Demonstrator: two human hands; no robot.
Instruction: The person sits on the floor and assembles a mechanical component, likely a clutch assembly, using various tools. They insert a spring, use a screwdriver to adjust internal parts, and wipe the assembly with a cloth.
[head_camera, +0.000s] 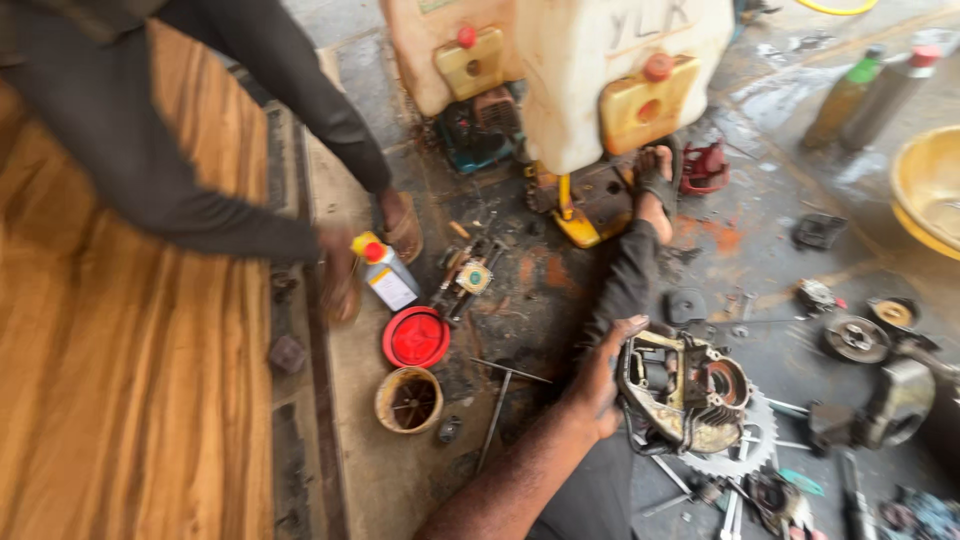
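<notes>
1. The left hand (600, 385) has its fingers closed on the rim of the engine casing (685, 390), which lies just to its right on the floor.
2. The right hand is out of view.
3. Nearby, another person's hand (338, 250) grips a small bottle (385, 270) above a red lid (416, 337).

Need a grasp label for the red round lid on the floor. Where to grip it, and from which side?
Grip the red lid by its outer rim, from above. It lies flat on the floor, so only the rim gives opposing edges. Place fingers on the left and right of it: the small bottle stands close behind and the rusty cup sits just in front. This is a judgement from one slightly blurred view.
</notes>
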